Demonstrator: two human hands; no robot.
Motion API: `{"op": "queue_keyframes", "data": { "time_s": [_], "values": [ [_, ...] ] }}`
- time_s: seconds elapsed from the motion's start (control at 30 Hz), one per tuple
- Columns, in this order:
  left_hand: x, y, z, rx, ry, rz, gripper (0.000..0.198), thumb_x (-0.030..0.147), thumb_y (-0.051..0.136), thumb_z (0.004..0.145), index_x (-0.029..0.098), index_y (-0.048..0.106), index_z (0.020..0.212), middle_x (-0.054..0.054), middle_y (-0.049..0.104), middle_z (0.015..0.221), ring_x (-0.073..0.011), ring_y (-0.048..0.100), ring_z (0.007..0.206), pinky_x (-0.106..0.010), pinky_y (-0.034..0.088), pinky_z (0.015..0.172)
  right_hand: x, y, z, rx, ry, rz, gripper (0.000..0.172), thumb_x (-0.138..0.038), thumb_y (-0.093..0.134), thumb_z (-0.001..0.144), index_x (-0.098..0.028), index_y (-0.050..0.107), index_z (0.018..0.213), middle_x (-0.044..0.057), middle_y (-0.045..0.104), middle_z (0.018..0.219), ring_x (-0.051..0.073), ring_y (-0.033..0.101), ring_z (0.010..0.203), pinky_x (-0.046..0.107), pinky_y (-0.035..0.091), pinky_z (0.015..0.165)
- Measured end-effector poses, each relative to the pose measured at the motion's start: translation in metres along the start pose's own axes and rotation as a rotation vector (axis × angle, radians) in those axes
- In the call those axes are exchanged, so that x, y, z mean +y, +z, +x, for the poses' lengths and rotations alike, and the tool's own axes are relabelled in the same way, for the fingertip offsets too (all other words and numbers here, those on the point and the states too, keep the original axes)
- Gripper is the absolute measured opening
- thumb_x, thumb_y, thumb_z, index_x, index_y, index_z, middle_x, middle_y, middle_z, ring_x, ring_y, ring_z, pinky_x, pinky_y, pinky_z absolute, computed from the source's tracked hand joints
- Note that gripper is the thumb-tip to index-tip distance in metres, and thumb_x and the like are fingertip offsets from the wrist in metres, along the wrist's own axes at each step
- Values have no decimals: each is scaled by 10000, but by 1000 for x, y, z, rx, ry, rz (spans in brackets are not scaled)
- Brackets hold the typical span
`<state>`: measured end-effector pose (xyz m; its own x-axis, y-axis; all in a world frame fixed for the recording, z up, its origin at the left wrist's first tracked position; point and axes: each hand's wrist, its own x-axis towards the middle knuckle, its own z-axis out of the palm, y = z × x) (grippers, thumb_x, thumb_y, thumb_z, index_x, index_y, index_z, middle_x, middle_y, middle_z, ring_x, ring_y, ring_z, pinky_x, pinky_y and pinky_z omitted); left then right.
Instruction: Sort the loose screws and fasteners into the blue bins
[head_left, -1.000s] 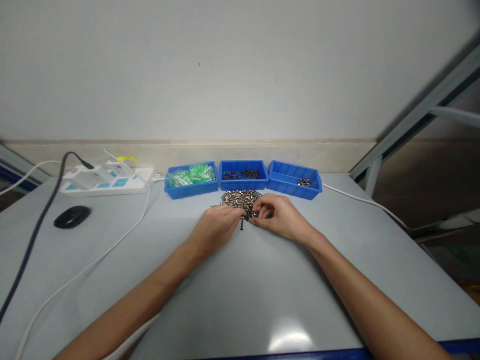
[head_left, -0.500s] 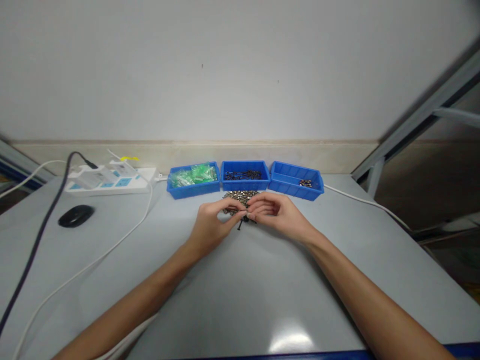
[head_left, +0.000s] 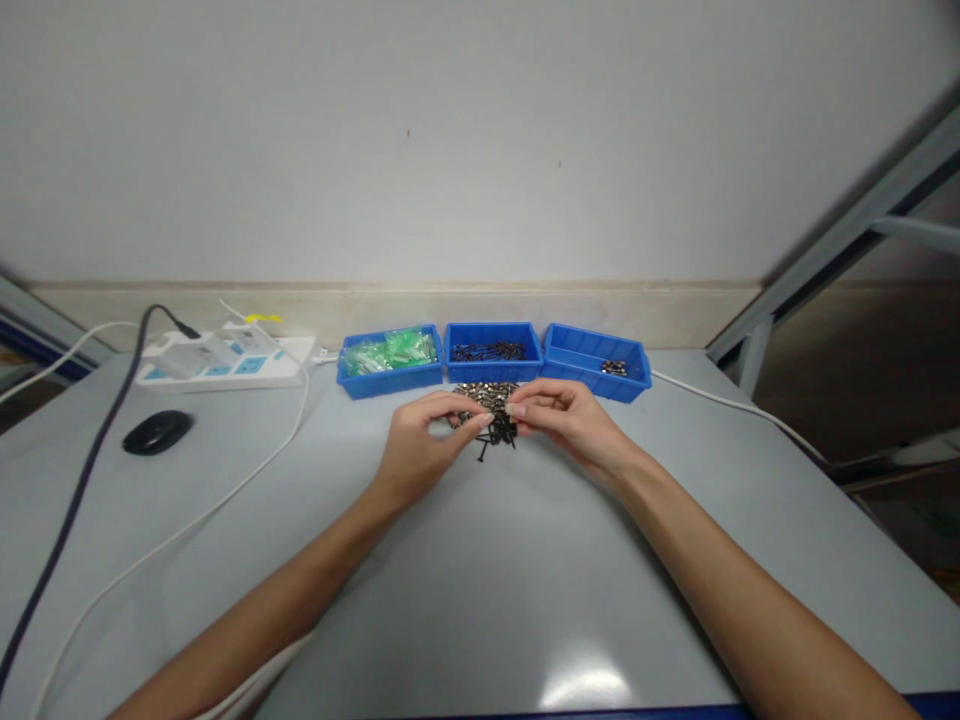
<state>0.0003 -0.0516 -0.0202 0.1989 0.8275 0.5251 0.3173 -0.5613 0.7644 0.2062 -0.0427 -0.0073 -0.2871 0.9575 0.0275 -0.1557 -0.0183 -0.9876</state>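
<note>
Head view: you hold both hands low over the grey table top (head_left: 480,600), fingertips nearly meeting above a small cluster of dark metal screws (head_left: 499,436). Your left hand (head_left: 416,450) is curled, thumb and forefinger pinched together at the cluster's left edge. Your right hand (head_left: 574,420) makes the same pinch from the right. Whether either pinch has a screw in it is too small to tell. A tip grip likely suits parts this fine. The cluster lies at the near edge of a loose heap of shiny silver fasteners (head_left: 486,392), just in front of the middle blue plastic bin (head_left: 491,372), which holds dark screws. Left blue plastic bin (head_left: 390,381): green plastic pieces. Right blue plastic bin (head_left: 585,383): a few silvery bits. All three sit side by side, within reach. White power strip (head_left: 225,362) and black computer mouse (head_left: 157,432) are well apart, left.
</note>
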Motion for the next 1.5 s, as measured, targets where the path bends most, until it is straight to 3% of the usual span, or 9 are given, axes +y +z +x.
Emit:
{"op": "queue_keyframes", "data": {
  "time_s": [0.2, 0.3, 0.53, 0.77, 0.9, 1.03, 1.23, 1.4, 1.5],
  "values": [
    [-6, -2, -3, -330, 304, 401, 199, 175, 670, 865, 179, 697, 1062, -66, 735, 1006, -233, 595, 949, -405, 509, 885, -5, -5, 20, 149, -165, 21, 569, -311, 837, 701, -284, 651, 1238, 66, 705, 1226, 217, 676, 1112, 407, 480, 1036],
    [-9, 3, -4, -389, 308, 467, 164, 125, 610, 890, 174, 699, 1018, -57, 728, 952, -229, 579, 912, -402, 507, 864, -3, -7, 18, 169, -153, -27, 631, -303, 815, 727, -308, 588, 1315, 76, 668, 1290, 234, 691, 1086, 447, 486, 1036],
    [-14, 5, -4, -365, 235, 406, 180, 72, 570, 892, 168, 669, 1008, -69, 694, 987, -216, 592, 925, -370, 506, 857, 0, -10, 0, 179, -96, -119, 474, -336, 766, 769, -259, 640, 1220, 102, 687, 1226, 210, 718, 882, 421, 565, 865],
    [-14, 6, 0, -355, 299, 436, 182, 79, 512, 928, 160, 672, 958, -74, 687, 947, -205, 593, 886, -358, 516, 827, -1, -9, 0, 179, -93, -111, 433, -334, 764, 765, -253, 654, 1176, 91, 709, 1170, 188, 708, 833, 365, 563, 783],
    [-4, 4, 2, -257, 267, 342, 110, 124, 562, 929, 163, 665, 937, -56, 701, 899, -173, 631, 826, -325, 534, 798, 0, -11, -1, 180, -104, -142, 395, -343, 764, 765, -223, 670, 1130, 75, 748, 1018, 179, 706, 775, 345, 559, 755],
    [0, 1, 2, -92, 111, 54, 136, 191, 713, 844, 154, 678, 971, -49, 722, 871, -144, 675, 732, -272, 576, 710, 0, -11, -3, 23, -80, -215, 324, -346, 765, 766, -193, 708, 1045, 52, 751, 839, 177, 705, 725, 353, 562, 763],
    [-6, 4, 0, -68, -86, -204, 223, 282, 779, 776, 142, 679, 917, -67, 734, 885, -179, 734, 766, -282, 624, 724, -1, -1, -8, -174, 38, -183, 274, -331, 789, 736, -179, 755, 961, 62, 761, 817, 184, 727, 781, 327, 572, 767],
    [-1, -2, 1, -127, -18, -18, 147, 267, 720, 834, 151, 676, 913, -41, 715, 825, -152, 692, 715, -265, 588, 683, -2, -2, -3, -88, 58, -168, 262, -359, 834, 684, -169, 768, 853, 43, 741, 697, 178, 706, 663, 339, 578, 717],
    [-1, -8, -2, -273, 129, 224, 145, 257, 737, 815, 166, 689, 918, -31, 679, 821, -151, 629, 717, -281, 542, 694, -2, -2, 8, 80, -36, -106, 321, -368, 844, 681, -190, 767, 936, 63, 773, 834, 210, 731, 799, 398, 565, 858]
  ]
}}
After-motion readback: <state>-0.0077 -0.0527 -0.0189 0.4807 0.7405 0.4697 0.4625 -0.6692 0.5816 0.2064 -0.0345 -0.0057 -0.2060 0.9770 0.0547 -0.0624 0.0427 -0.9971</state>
